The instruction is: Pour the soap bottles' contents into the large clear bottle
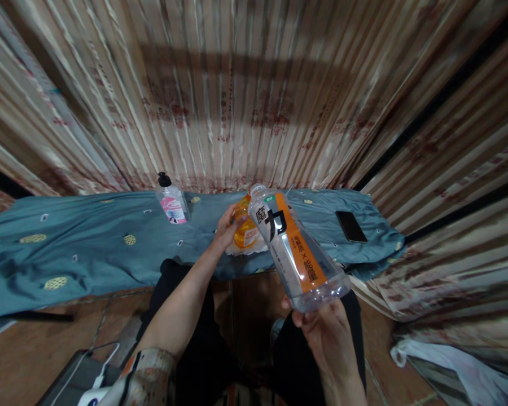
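My right hand (322,327) grips the bottom of a large clear plastic drink bottle (298,254) with an orange label and black characters. That bottle is tilted, its uncapped mouth up and to the left, close to the neck of a smaller bottle. My left hand (226,228) is closed around this smaller clear bottle with orange liquid (245,234), which stands on a white, ragged-edged piece (260,248) on the cloth. The larger bottle partly covers the smaller one's top, so I cannot tell whether the two mouths touch. Hardly any liquid shows in the larger bottle.
A pump bottle (172,200) with a pink label stands to the left on the blue-green cloth (105,242). A dark phone (351,226) lies at the right. Striped curtains (254,113) hang behind. A white plastic bag (452,366) is low at the right; a white cable (104,366) is lower left.
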Demonstrator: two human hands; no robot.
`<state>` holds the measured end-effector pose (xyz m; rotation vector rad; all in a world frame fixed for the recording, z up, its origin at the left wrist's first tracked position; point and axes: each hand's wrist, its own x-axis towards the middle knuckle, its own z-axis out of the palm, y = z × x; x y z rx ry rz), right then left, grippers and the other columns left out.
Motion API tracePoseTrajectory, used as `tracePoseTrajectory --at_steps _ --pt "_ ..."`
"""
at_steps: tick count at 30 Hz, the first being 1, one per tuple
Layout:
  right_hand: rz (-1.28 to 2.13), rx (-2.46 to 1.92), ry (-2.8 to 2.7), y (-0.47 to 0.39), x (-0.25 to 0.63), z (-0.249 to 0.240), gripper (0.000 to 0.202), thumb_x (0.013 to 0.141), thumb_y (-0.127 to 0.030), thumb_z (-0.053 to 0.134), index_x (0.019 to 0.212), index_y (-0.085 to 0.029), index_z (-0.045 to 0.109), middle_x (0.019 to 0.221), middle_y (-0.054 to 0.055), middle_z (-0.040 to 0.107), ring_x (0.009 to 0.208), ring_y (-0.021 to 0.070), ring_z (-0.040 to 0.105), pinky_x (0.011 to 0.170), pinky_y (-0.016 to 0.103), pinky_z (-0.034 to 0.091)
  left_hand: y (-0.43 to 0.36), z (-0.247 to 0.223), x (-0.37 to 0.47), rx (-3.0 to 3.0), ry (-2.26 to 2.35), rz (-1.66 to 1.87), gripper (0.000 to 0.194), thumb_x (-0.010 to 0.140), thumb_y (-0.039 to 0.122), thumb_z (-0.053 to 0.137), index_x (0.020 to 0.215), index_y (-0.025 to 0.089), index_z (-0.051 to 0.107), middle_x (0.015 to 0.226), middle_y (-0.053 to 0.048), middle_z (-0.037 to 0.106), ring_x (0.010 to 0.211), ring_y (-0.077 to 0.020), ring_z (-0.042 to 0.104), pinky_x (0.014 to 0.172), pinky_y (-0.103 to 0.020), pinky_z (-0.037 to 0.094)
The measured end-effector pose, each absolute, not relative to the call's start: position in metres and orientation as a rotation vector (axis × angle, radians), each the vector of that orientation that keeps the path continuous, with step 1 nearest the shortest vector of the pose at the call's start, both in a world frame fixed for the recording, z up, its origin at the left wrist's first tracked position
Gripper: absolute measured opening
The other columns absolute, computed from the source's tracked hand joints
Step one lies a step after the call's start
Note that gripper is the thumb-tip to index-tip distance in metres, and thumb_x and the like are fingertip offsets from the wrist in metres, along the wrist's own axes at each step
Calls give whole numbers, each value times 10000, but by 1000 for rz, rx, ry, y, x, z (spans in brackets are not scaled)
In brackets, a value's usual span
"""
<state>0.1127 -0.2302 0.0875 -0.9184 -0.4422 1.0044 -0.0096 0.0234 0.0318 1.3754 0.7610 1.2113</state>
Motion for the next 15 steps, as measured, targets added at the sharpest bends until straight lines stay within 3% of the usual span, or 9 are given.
tracePoseTrajectory --at_steps 15 --pt "1008 -917 -427 -231 114 90 365 658 -439 968 837 -220 735 733 49 799 533 228 744 411 258 543 23 32 -10 1422 757 1210 645 670 677 767 1096 203 669 1128 -76 746 1164 -307 658 1035 -394 501"
